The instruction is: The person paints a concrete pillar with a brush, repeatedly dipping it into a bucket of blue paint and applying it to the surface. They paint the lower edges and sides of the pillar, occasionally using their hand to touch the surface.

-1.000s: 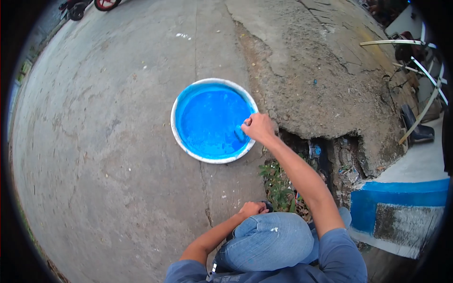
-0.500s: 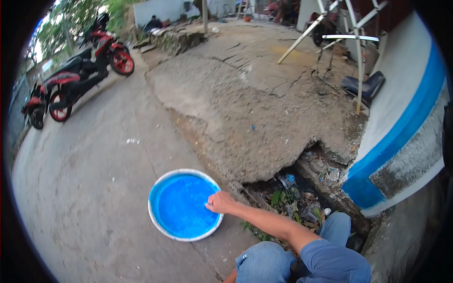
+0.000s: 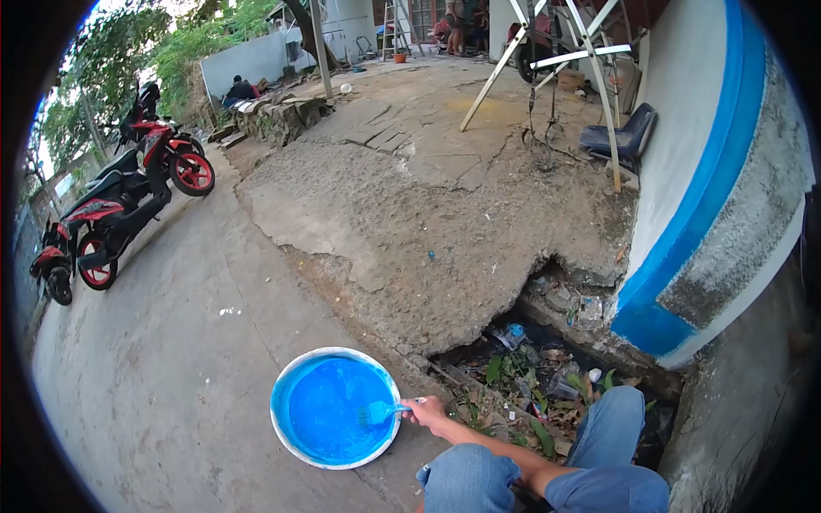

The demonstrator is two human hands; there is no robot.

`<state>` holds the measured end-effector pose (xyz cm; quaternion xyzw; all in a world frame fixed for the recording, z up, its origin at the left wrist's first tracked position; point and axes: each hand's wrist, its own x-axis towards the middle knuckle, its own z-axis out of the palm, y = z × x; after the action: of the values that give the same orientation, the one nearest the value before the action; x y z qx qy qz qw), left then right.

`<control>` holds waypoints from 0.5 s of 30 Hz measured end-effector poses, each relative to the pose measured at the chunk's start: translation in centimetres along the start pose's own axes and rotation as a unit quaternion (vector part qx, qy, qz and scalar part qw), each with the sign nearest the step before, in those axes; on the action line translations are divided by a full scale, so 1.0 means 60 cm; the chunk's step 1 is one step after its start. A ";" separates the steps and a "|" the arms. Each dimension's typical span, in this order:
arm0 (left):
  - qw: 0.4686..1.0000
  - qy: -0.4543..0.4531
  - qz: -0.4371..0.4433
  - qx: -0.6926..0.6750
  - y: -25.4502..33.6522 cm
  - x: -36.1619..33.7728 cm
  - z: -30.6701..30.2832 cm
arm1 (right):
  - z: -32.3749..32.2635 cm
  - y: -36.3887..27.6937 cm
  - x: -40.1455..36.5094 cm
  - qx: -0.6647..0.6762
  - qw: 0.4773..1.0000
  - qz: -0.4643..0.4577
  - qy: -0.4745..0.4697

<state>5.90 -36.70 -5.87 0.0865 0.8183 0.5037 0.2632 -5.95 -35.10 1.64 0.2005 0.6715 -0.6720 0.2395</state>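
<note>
My right hand (image 3: 425, 413) is closed round the handle of a paintbrush (image 3: 385, 412) at the right side of a round basin (image 3: 280, 430). The brush is coated in blue, and its bristles point left, overlapping the paint inside the basin. Bright blue paint (image 3: 329, 410) covers the basin's bottom, and blue smears run up its pale inner wall. My left hand does not show.
Right of my hand, a broken ditch (image 3: 547, 385) holds leaves and litter beside my jeans-clad knees. A blue-and-white wall (image 3: 658, 325) curves up on the right. Ahead are a dark plastic chair (image 3: 620, 137), a white frame (image 3: 590, 56), parked motorcycles (image 3: 120, 205) and distant people.
My right hand has drawn back to the right of the basin, and the paintbrush now shows. The camera view has tilted up, so the basin sits lower in view.
</note>
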 end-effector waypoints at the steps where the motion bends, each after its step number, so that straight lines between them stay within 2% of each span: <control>1: 1.000 -0.003 -0.001 0.001 0.003 0.000 0.001 | -0.001 0.008 0.000 -0.008 1.000 0.012 -0.006; 4: 1.000 -0.007 -0.005 0.002 0.009 0.002 -0.003 | -0.006 0.014 0.000 -0.034 0.999 0.016 -0.026; 13: 1.000 -0.019 -0.017 0.006 0.021 0.017 0.000 | -0.036 -0.005 -0.014 0.073 0.993 0.057 -0.076; 15: 1.000 -0.023 -0.018 0.009 0.021 0.016 0.000 | -0.048 -0.001 -0.011 0.132 0.983 0.056 -0.111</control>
<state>4.91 -35.72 -5.07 0.0859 0.8178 0.4896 0.2901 -5.63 -32.17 2.04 0.1919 0.5336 -0.7585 0.3212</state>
